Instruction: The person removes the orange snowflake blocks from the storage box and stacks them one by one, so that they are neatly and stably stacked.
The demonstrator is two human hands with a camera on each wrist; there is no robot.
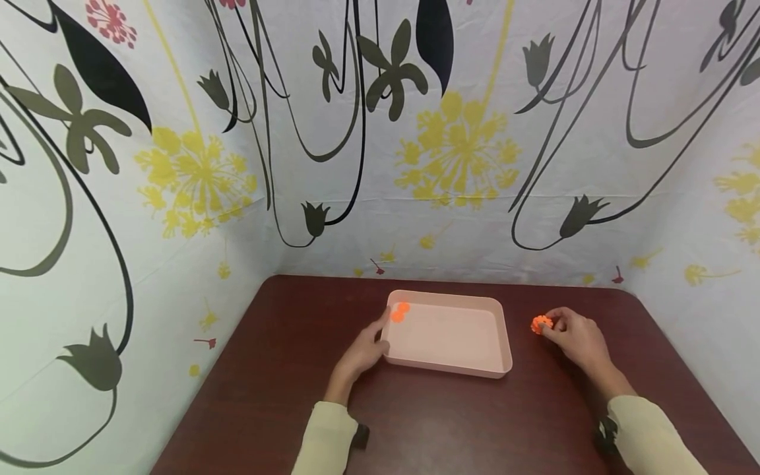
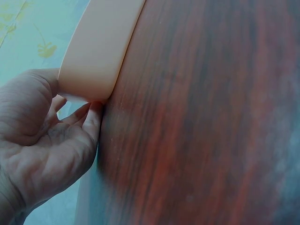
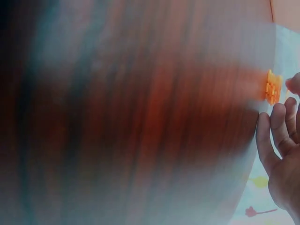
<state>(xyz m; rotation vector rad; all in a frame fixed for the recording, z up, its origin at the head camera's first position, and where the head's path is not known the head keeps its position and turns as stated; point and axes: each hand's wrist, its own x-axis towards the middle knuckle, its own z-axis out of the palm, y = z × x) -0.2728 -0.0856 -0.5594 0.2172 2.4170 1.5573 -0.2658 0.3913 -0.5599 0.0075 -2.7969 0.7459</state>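
A shallow pale-pink tray [image 1: 451,336] lies on the dark wooden table. At its left end my left hand [image 1: 363,349] holds the wall [image 2: 98,51], thumb and fingers spread around the corner. Flat, round orange pieces [image 1: 400,313] lie together inside the tray's far left corner. Off to the right of the tray, my right hand [image 1: 574,336] has its thumb and index finger at a small cluster of notched orange plastic pieces [image 1: 540,324], pinching it close to the tabletop. In the right wrist view these orange pieces [image 3: 273,87] look stacked, beside the fingertips.
The brown table [image 1: 451,422] has rounded far corners. A white cloth with flower prints [image 1: 380,152] hangs behind it and along both sides. Dark bands [image 1: 360,435] sit at the sleeve cuffs.
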